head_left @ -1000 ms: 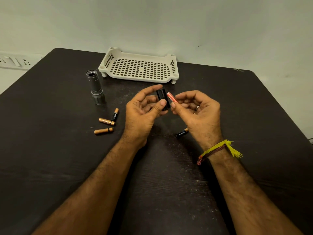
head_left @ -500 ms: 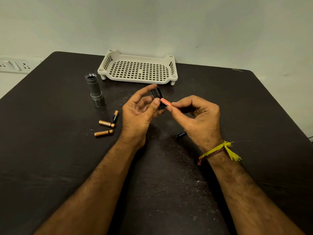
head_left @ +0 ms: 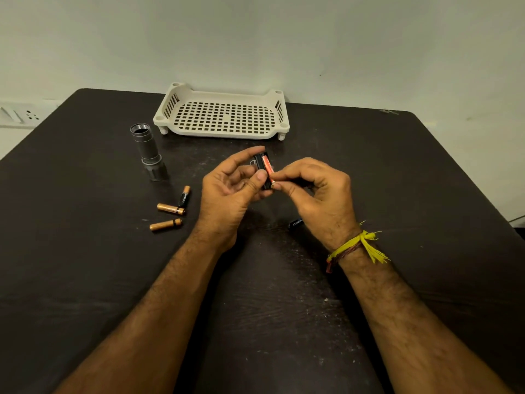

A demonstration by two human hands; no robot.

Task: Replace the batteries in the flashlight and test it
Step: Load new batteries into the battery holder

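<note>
Head view: since the earlier frame the orange battery has swung into the black battery holder. The left hand grips the holder; the right hand pinches the battery's near end. The flashlight body stands on the worktop, left of the tray. Battery lettering is illegible.

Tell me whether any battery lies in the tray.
No: the tray holds nothing, and the loose batteries lie on the table.
</note>
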